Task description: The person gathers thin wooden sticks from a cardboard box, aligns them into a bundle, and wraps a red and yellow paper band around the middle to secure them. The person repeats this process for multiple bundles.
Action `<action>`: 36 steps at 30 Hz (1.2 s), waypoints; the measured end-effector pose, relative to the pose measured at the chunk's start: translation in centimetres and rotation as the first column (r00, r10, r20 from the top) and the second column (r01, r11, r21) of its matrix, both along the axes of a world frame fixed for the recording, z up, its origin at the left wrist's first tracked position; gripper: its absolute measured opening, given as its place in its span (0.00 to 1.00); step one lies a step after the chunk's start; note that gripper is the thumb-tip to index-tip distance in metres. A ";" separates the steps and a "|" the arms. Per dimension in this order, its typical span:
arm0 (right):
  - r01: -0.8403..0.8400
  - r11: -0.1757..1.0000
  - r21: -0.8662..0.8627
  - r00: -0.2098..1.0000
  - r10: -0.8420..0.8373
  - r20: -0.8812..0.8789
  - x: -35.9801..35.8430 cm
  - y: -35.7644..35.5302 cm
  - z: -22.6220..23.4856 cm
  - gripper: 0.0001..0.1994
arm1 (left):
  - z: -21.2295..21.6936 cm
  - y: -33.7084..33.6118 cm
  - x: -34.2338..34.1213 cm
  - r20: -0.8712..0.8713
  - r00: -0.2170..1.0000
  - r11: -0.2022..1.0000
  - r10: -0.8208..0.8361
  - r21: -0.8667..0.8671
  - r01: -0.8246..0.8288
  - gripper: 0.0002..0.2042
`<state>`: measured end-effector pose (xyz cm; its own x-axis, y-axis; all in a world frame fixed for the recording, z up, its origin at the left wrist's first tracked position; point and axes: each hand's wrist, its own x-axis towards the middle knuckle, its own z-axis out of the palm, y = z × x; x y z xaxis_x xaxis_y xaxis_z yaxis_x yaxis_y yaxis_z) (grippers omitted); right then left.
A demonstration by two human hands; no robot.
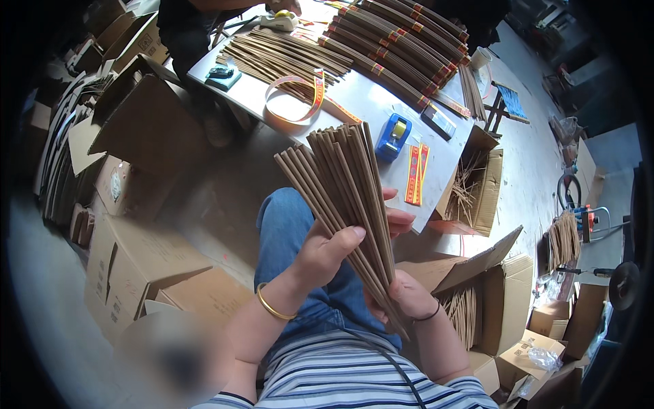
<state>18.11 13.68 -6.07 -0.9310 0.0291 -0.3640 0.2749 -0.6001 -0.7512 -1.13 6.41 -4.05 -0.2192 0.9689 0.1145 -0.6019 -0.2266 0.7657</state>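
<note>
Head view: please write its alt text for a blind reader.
A person holds a fanned bundle of brown sticks with the left hand and right hand. Ahead, a white table bears more sticks, a blue tape dispenser and red-yellow strips; cardboard boxes stand around.

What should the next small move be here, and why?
Probably close the left hand inward to gather the sticks: their upper ends fan apart and sit unevenly, while their lower ends draw together at the right hand.
</note>
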 end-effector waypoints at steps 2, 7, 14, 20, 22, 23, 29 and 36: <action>0.000 0.999 -0.037 0.997 -0.003 -0.078 0.0 0.0 -0.4 0.29 | -0.3 -0.2 -0.1 0.042 0.999 1.000 0.011 0.018 -0.012 0.25; 0.010 0.999 -0.048 1.000 -0.011 -0.016 -0.4 -0.3 -0.8 0.31 | -1.1 -0.7 -0.6 0.109 0.993 0.999 0.046 0.011 -0.047 0.27; -0.017 0.996 -0.086 0.999 0.020 0.027 -0.6 -0.5 -1.7 0.31 | -2.0 -1.2 -1.3 0.041 0.991 0.992 0.128 0.012 -0.128 0.26; -0.014 0.997 -0.071 0.995 0.021 0.102 -1.2 -0.7 -1.1 0.29 | -2.8 -1.5 -1.6 0.087 0.980 0.983 0.181 -0.020 -0.180 0.27; -0.023 0.996 -0.090 0.995 0.031 0.096 -1.3 -0.7 -1.1 0.29 | -3.1 -1.5 -1.8 0.073 0.980 0.983 0.183 0.004 -0.184 0.26; -0.027 0.995 -0.098 0.995 0.036 0.093 -1.3 -0.7 -1.1 0.29 | -3.2 -1.5 -1.9 0.067 0.981 0.983 0.184 0.017 -0.185 0.26; -0.001 0.993 -0.117 0.987 0.020 0.162 -1.7 -0.7 -1.1 0.38 | -3.5 -1.8 -2.4 0.078 0.982 0.985 0.172 -0.023 -0.171 0.25; -0.039 0.992 -0.124 0.988 0.057 0.146 -2.3 -0.6 -1.0 0.36 | -4.0 -1.9 -2.6 0.123 0.979 0.987 0.160 -0.039 -0.157 0.26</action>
<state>15.86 13.08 -7.03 -0.8652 -0.0663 -0.4970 0.4089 -0.6670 -0.6228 -3.69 4.48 -8.08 -0.3810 0.9233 0.0489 -0.6520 -0.3058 0.6938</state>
